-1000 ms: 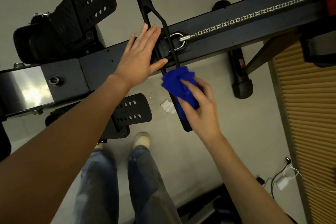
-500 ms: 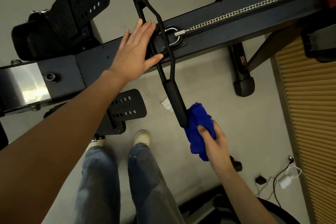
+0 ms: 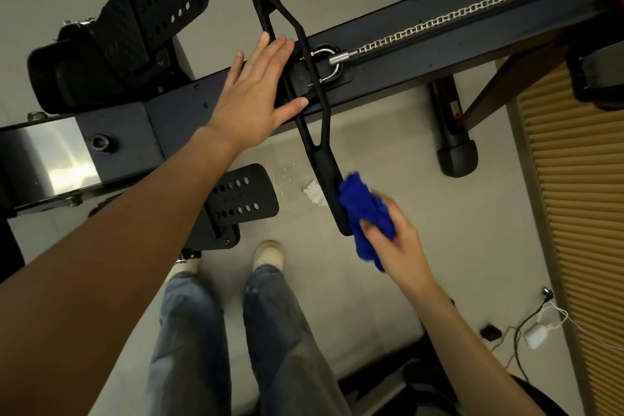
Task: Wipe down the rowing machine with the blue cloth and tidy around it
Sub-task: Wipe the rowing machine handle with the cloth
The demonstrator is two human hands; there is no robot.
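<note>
The rowing machine's dark rail (image 3: 422, 54) runs across the upper view, with a silver chain (image 3: 472, 8) along it. Its black pull handle (image 3: 305, 111) lies across the rail, the near grip pointing down toward me. My left hand (image 3: 256, 94) rests flat and open on the rail, fingers touching the handle's fork. My right hand (image 3: 395, 240) holds the bunched blue cloth (image 3: 366, 213) against the near grip's lower end.
Black footplates stand at the far left (image 3: 135, 20) and near my legs (image 3: 243, 196). A scrap of white paper (image 3: 312, 192) lies on the pale floor. A rail foot (image 3: 456, 152) sits right of the handle. Cables and a charger (image 3: 533, 336) lie by the slatted wall.
My right hand swept the cloth down the near grip past its end, then came back up onto the grip's lower part. My left hand stayed flat on the rail.
</note>
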